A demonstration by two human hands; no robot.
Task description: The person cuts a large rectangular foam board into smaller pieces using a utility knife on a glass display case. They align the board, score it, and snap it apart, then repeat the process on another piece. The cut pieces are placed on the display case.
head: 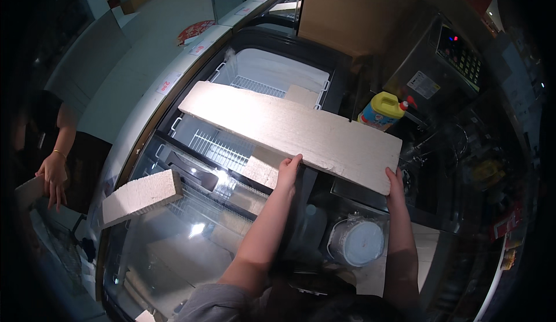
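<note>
A long white foam board (295, 130) slants across the open chest freezer (282, 67). My left hand (290, 170) grips its near edge around the middle, thumb on top. At the board's right end, my right hand (394, 183) holds the corner. Below the board, wire racks (219, 150) show inside the freezer, with a pale block (263, 167) beside them. The board hides part of the freezer's opening. A shorter foam piece (141, 198) rests on the freezer's glass lid (182, 239), left of my left forearm.
A yellow jug (384, 107) with a red cap stands beyond the board's right end, near a metal appliance (428, 61) with a lit keypad. A lidded white bucket (358, 241) sits between my forearms. At far left, another person's hand (54, 174) is by a pale piece (29, 191).
</note>
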